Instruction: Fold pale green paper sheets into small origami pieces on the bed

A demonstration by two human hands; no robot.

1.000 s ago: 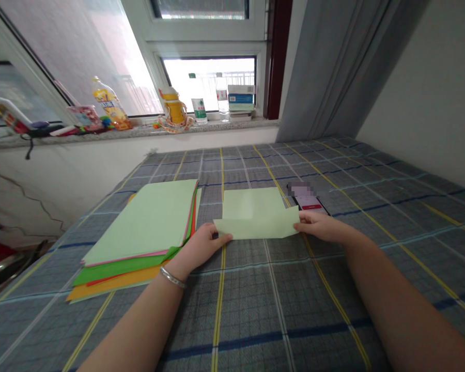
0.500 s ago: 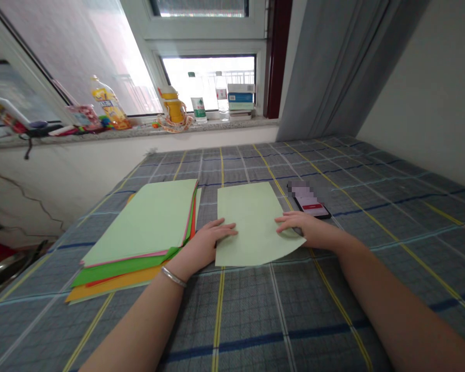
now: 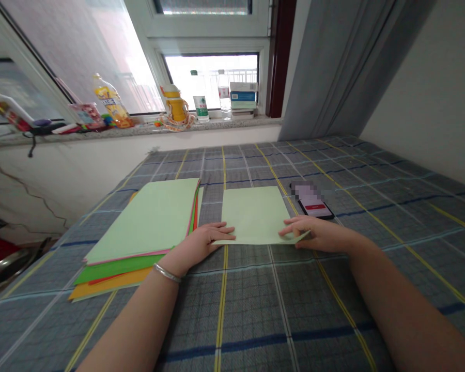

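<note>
A pale green sheet of paper point(image 3: 253, 212) is in front of me on the checked cloth, its near edge bent upward. My left hand point(image 3: 205, 240) is closed on the near left corner, fingers over the top and the thumb hidden. At the near right corner, my right hand point(image 3: 315, 232) pinches the paper, and the corner sticks out past the fingers. To the left lies a stack of coloured paper point(image 3: 147, 217), pale green on top with green, orange and pink edges showing below. A silver bangle point(image 3: 166, 273) circles my left wrist.
A phone point(image 3: 312, 200) with a lit screen lies just beyond my right hand. On the windowsill stand a drink bottle point(image 3: 112, 103), a yellow water bottle point(image 3: 175, 106), two clear bottles and stacked boxes point(image 3: 243, 96). A grey curtain point(image 3: 341, 67) hangs at the right.
The sheet's near edge has been lifted and bent up away from me, so the sheet looks shorter. My right hand has closed on its corner; my left hand has shifted slightly.
</note>
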